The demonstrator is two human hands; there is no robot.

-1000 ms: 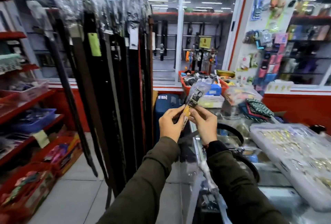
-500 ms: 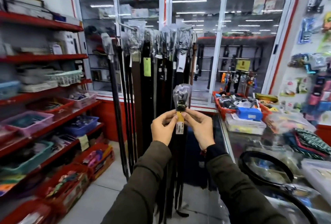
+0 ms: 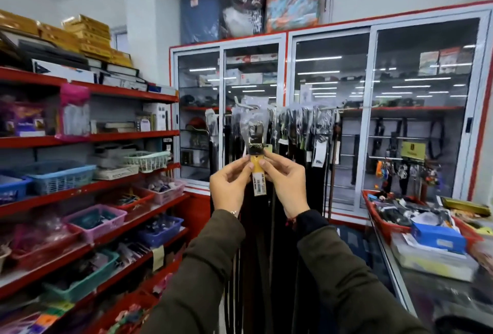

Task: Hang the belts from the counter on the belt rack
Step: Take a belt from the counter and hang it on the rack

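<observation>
Shop shelving in red metal fills the left of the frame, loaded with plastic baskets and boxes, and a red-framed glass cabinet (image 3: 330,120) spans the back wall. At the lower right edge we see a glass-topped surface (image 3: 416,296) carrying a red tray (image 3: 384,224) of mixed goods and a blue box.

In the centre of the frame we hold up a black belt with a metal buckle wrapped in a clear plastic sleeve (image 3: 253,141). Our left hand (image 3: 229,184) and right hand (image 3: 285,181) both pinch it just below the buckle, thumbs and forefingers closed on the strap on either side of a yellow and white price tag (image 3: 258,176). The strap hangs straight down between our dark green sleeves, out of sight below.

Directly behind the raised buckle stands the belt rack (image 3: 296,112), a horizontal rail at centre frame crowded with dark hanging belts, their buckles also in clear plastic. A bare hook seems to jut out at the rack's upper left, just above our buckle, though we cannot tell for sure.

We judge the step in hand to be the hanging itself: the belt is off the surface, lifted and lined up with the rail. The next move calls for raising the buckle end a little higher, finding a free hook or gap among the packed belts, and slipping the hanger hole in the plastic sleeve over it before letting go.
</observation>
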